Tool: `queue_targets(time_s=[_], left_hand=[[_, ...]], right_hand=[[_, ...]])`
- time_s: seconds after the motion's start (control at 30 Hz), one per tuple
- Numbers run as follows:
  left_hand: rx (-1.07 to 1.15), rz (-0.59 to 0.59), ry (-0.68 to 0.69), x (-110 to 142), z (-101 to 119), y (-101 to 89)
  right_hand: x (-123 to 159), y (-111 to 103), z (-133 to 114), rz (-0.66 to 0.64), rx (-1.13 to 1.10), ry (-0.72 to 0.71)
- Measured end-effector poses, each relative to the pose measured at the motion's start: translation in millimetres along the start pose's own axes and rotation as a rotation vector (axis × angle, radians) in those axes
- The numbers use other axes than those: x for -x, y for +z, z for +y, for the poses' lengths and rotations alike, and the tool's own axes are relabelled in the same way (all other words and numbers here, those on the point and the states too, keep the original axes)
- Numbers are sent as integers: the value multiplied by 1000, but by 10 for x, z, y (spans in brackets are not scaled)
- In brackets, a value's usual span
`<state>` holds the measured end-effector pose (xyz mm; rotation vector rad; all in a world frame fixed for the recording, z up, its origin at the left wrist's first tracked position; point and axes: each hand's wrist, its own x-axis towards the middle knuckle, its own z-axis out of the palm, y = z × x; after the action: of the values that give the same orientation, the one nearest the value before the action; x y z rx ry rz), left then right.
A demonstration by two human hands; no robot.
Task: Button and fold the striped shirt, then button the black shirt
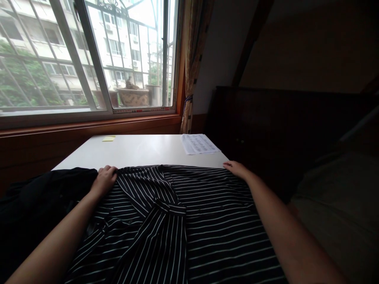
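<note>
Because striped garment (219, 221) lies spread nearest, likely light, limp, maybe slippery, I'd take its far corners | left hand (103, 181) closed on far edge | right hand (236, 169) at far-right corner, pinch: can't tell | white table (145, 150) beyond

Daylight is admitted by a window (96, 67); beside it a patterned curtain (193, 65) is tied, and below, a white desk (142, 150) is lit. Dark furniture (275, 126), possibly a cabinet, is shadowed.

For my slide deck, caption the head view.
Left hand and right hand at the far edge of a striped garment spread over a white table by a window.
</note>
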<state>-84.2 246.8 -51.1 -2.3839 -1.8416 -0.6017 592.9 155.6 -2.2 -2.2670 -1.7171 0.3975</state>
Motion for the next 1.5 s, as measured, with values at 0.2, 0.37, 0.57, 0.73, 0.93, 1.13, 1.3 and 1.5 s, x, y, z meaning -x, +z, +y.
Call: queue_targets(time_s=[0.2,0.37,0.57,0.73,0.93,1.13,1.3,1.5], left_hand=[[22,17,15,-3,-15,10],[44,24,10,-8,-31,19],[62,17,15,3,5,0],[67,6,21,-15,39,-57],[76,17,47,-57,106,-177],[100,52,35,-89,145,-217],[110,52,18,-90,113,-155],[94,52,43,-80,114,-105]], right_hand=[[-222,150,-186,-215,32,-22],[-257,47,-145,-172,54,-94],[-186,0,-87,88,82,-172],[-65,90,-92,251,107,-228],[-54,58,1,447,11,-191],[-162,12,79,517,-268,-157],[-183,10,92,538,-421,-163],[-94,-82,58,608,-343,-118]])
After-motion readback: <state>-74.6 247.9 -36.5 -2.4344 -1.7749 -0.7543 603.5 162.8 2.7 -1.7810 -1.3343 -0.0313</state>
